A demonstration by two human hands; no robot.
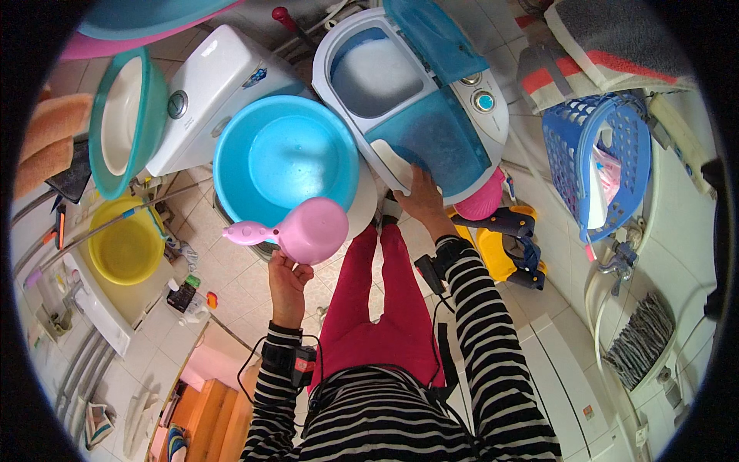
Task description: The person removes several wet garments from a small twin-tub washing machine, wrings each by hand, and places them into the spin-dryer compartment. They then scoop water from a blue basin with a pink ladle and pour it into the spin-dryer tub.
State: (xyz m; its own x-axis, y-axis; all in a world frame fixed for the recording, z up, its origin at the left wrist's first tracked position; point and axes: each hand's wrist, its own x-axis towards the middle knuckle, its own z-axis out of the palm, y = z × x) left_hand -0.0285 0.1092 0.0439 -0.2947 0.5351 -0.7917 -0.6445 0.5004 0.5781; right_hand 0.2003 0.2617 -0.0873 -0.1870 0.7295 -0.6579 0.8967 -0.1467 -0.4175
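My left hand (288, 286) grips the rim of a pink plastic dipper (314, 231). The dipper is tipped with its outer bottom towards me, and its handle points left. Behind it, a large light-blue plastic basin (288, 156) shows no clear contents. My right hand (424, 202) rests at the front edge of a twin-tub washing machine (353, 122); its fingertips are partly hidden. Beside those fingers is a flat white piece (392, 164) of uncertain kind. The machine's left tub (375, 75) holds whitish foam or water under a raised blue lid (436, 37). Another blue lid (433, 138) lies closed.
A white toilet (202, 92) stands behind the basin, with a green basin (133, 115) at its left. A yellow basin (127, 242) sits over the sink. At right are a blue laundry basket (566, 161), a wall tap (620, 260) and a mop head (641, 341). Yellow-and-navy items (496, 254) lie low.
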